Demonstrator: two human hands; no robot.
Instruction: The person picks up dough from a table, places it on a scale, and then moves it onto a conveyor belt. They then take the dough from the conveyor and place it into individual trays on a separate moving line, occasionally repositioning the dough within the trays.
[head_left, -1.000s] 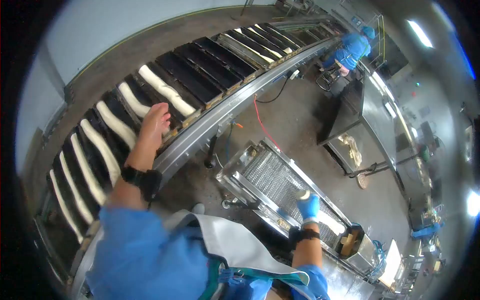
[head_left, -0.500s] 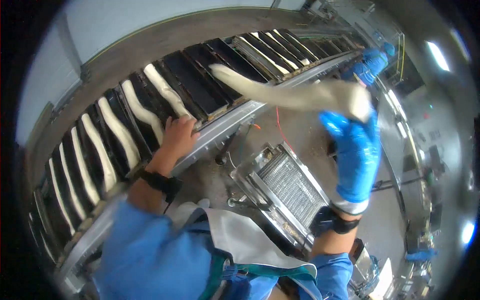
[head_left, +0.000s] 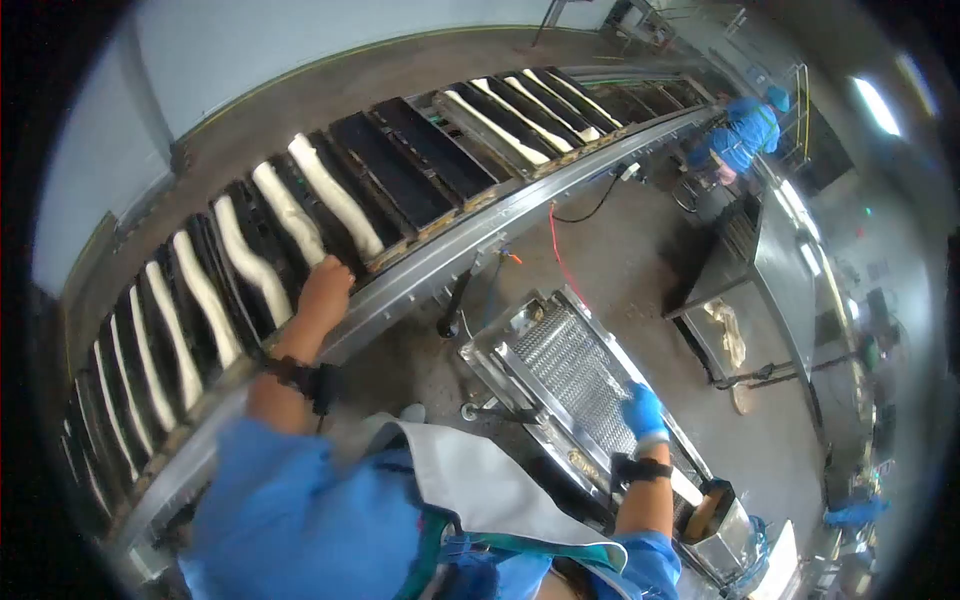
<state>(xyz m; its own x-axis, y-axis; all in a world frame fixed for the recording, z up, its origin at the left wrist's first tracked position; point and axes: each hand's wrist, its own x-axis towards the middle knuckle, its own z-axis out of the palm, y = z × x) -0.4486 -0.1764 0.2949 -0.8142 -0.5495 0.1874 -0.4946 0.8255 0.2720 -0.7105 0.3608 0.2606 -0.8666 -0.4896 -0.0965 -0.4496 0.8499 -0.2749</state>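
Note:
My bare left hand [head_left: 328, 288], its fingers curled, is at the near end of a black pan, against the end of a pale dough strip [head_left: 290, 212]. Whether it grips the dough or the pan's edge is hidden. Just to the right, another dough strip [head_left: 335, 195] lies lengthwise in its pan. My right hand [head_left: 643, 412], in a blue glove, hovers above a metal mesh belt [head_left: 575, 365]; no dough shows in it, and its fingers are smeared by motion. A short pale strip [head_left: 686, 488] shows beside my right wrist.
Pans along the metal conveyor rail [head_left: 470, 220] hold several more strips; two black pans [head_left: 390, 165] show bare. A person in blue [head_left: 745, 135] is at the far right. A steel table [head_left: 785, 270] stands to the right; a red hose [head_left: 562, 255] hangs by the rail.
The dough strip swinging from my right hand now lies in a pan. My right hand has dropped toward the mesh belt. The pans have shifted left, and my left hand has moved left, fingers curling.

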